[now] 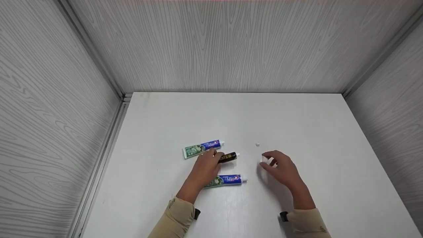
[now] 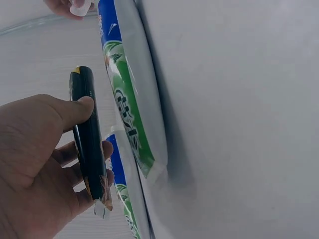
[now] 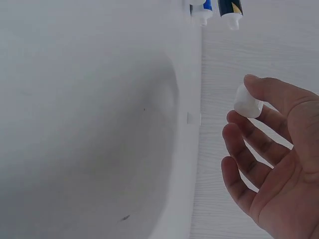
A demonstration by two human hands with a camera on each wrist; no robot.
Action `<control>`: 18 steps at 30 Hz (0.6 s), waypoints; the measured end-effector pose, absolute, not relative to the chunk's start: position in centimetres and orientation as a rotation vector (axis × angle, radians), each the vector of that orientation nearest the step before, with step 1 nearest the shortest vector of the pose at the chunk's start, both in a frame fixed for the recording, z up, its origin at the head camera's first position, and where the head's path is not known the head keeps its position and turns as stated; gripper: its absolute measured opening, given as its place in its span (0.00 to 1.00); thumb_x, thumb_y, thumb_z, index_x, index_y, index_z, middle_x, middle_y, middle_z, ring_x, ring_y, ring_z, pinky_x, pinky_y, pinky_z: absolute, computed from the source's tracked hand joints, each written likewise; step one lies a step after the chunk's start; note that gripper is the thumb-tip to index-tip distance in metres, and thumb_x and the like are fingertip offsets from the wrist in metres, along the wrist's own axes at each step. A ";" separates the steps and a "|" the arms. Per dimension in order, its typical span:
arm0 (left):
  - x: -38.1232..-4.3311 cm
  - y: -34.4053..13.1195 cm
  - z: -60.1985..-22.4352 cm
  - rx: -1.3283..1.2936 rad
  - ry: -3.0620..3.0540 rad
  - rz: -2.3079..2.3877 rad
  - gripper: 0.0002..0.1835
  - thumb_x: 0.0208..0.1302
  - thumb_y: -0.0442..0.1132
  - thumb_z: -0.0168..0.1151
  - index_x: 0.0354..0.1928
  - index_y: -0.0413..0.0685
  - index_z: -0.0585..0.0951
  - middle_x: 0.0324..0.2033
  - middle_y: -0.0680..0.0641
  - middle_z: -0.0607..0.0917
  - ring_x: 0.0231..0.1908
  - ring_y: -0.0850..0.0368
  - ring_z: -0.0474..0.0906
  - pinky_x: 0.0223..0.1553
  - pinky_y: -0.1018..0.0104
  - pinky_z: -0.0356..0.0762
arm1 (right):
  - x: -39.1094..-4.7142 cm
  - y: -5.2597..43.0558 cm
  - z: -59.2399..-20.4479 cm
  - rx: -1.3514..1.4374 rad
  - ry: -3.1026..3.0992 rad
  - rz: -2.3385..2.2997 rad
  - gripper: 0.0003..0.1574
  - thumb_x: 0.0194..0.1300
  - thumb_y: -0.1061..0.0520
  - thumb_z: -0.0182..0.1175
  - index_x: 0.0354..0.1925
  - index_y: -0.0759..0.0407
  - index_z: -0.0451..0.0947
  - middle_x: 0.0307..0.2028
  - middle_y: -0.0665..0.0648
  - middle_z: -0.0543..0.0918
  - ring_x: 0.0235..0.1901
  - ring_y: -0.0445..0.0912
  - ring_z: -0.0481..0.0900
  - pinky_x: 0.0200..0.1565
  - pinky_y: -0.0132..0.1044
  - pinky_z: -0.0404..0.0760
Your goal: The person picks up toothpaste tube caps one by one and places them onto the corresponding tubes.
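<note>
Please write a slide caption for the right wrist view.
Right hand pinches white cap; dark tube and blue tube above.

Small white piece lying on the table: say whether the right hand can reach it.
Probably yes: nothing visible stands between the right hand and the small white piece, though that hand pinches a white cap and might need to release it first.

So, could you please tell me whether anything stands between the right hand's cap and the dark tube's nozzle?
Nothing visible does: in the head view, nothing lies between the cap in the right hand and the nozzle of the dark tube. A small white piece lies nearby, but off that line, farther back.
</note>
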State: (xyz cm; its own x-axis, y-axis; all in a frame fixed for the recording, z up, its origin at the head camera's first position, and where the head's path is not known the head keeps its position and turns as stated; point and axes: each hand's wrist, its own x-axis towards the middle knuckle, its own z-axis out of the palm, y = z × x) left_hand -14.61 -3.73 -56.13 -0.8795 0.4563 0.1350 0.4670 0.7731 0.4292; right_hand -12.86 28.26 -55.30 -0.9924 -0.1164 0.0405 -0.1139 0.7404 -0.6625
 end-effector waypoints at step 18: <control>-12.5 -2.5 -54.3 -0.921 -2.889 -0.813 0.18 0.81 0.44 0.60 0.67 0.52 0.80 0.55 0.47 0.82 0.52 0.52 0.77 0.58 0.52 0.76 | -11.8 26.3 -53.4 -0.334 2.939 -1.208 0.19 0.61 0.56 0.79 0.50 0.49 0.86 0.46 0.48 0.88 0.38 0.44 0.85 0.47 0.56 0.84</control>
State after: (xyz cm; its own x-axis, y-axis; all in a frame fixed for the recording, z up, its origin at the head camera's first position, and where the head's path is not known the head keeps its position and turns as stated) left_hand -12.53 -2.54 -54.31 -0.8278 0.5394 0.1543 0.5406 0.6936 0.4760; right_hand -11.81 26.27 -53.44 -0.9767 -0.1722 0.1278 -0.2123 0.6926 -0.6894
